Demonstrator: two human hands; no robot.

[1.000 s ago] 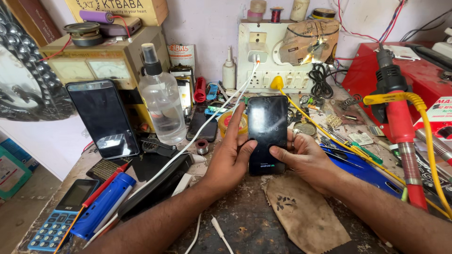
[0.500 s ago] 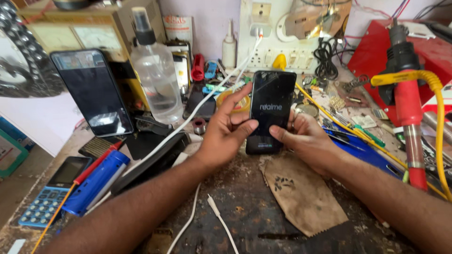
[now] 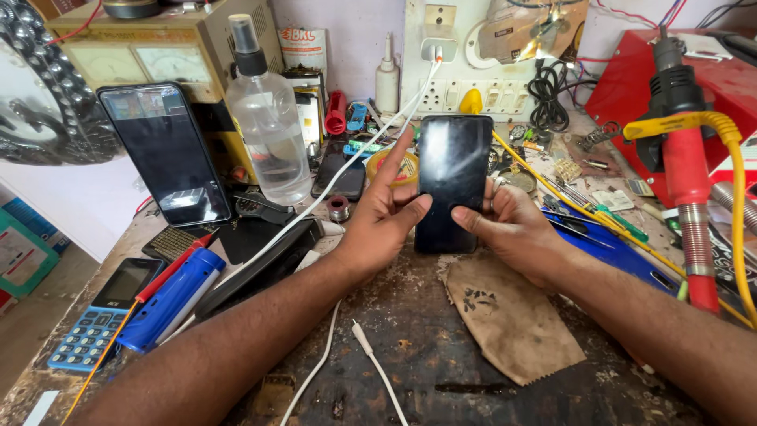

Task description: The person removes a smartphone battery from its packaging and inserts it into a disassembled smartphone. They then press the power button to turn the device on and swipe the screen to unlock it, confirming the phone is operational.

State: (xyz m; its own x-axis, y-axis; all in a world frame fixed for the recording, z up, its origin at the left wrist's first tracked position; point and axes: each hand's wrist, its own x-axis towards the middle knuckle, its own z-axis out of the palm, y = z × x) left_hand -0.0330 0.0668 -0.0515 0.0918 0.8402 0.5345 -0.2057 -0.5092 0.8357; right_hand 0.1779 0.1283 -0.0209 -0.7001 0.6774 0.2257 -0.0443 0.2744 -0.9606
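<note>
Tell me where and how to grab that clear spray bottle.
Grip the clear spray bottle round its wide body, coming from the front right. It stands upright, its thin nozzle top gives poor purchase, and a propped phone crowds its left side.

phone (image 3: 452, 181): glossy glass, smudged | cloth (image 3: 505, 315): rough, stained | bottle (image 3: 268, 134): probably clear plastic
</note>
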